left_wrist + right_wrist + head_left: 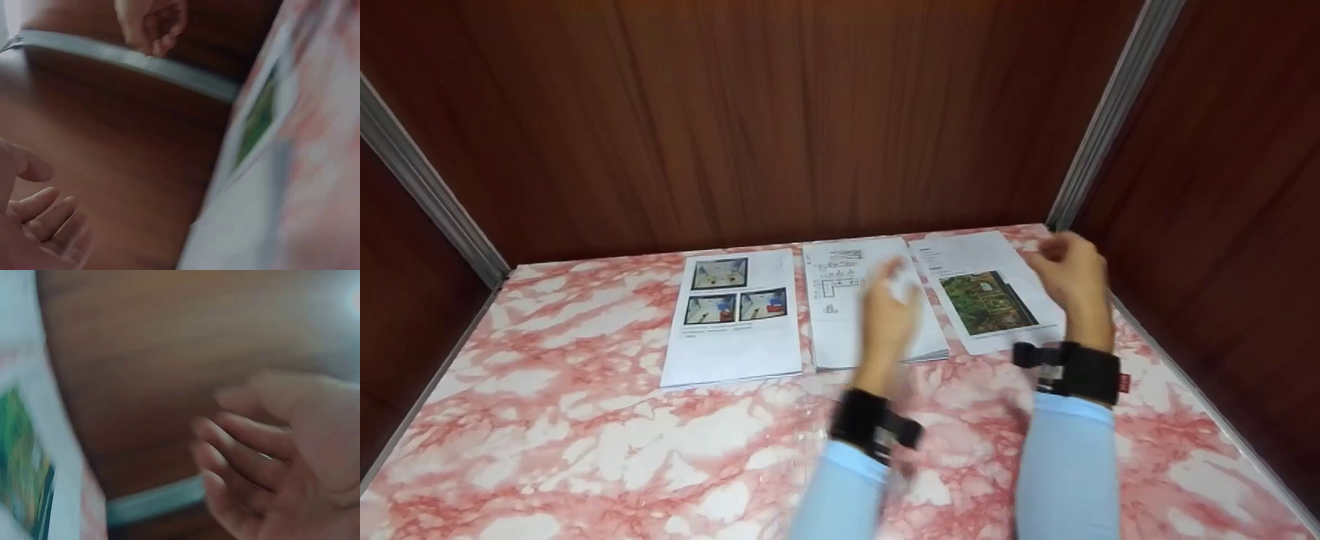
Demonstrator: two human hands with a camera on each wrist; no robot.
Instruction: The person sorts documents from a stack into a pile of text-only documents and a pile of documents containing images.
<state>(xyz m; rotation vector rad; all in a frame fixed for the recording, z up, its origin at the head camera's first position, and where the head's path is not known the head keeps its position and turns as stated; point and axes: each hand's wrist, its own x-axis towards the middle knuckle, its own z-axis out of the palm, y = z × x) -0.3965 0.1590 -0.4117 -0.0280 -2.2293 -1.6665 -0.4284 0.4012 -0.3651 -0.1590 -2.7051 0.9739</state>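
Three paper items lie side by side on the table. On the left is a sheet (742, 349) with three small photos; the middle stack of paper (832, 337) bears a line diagram; the right sheet (967, 251) carries a green picture (986, 304). My left hand (889, 311), blurred, hovers over the middle stack and holds nothing. Its fingers (53, 222) are loosely bent in the left wrist view. Beyond the right sheet's right edge, my right hand (1072, 274) is raised with relaxed fingers (242, 444) and an empty palm.
The table (585, 450) has a red and white marbled top. Dark wood-grain panels (810, 112) enclose it at the back and both sides, with metal corner posts (1117, 112) between them. Black wrist straps with small cameras (896, 431) sit on both wrists.
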